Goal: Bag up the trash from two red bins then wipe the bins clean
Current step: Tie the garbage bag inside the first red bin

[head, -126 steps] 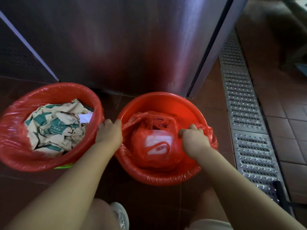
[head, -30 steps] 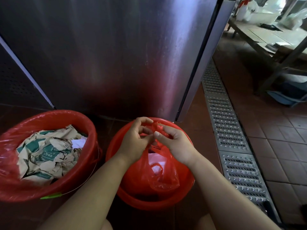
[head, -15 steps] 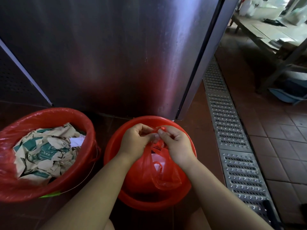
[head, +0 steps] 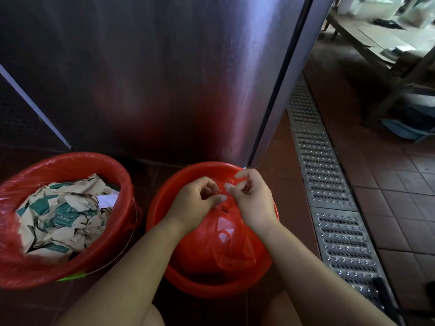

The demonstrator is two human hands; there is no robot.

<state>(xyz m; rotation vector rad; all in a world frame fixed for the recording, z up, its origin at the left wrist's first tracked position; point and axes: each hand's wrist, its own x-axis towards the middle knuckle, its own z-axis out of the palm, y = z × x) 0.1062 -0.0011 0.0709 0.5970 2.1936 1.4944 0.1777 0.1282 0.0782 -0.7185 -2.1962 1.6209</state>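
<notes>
Left hand (head: pixel 195 203): fingers curled, with thumb and fingertips pinching the gathered top of the red bag (head: pixel 231 248), just beside the right hand.
Right hand (head: pixel 253 201): also curled, pinching a thin strip of the same bag top; its fingertips almost meet those of the left hand.
Red bag: hangs below both hands, drawn tight at the top, its body sagging into the bin under them. Something pale shows through the film, too blurred to tell what.
Right bin (head: pixel 200 286): directly beneath the hands on the floor, its bare red rim showing around the bag.
Left bin (head: pixel 70 270): left of the left hand and apart from it, with a red liner folded over its rim.
Paper trash (head: pixel 61 215): crumpled brown paper with green print, filling the left bin.
Steel panel (head: pixel 164 78): upright, beyond both hands.
Drain grate (head: pixel 329 196): right of the right hand, running along the tiled floor.
</notes>
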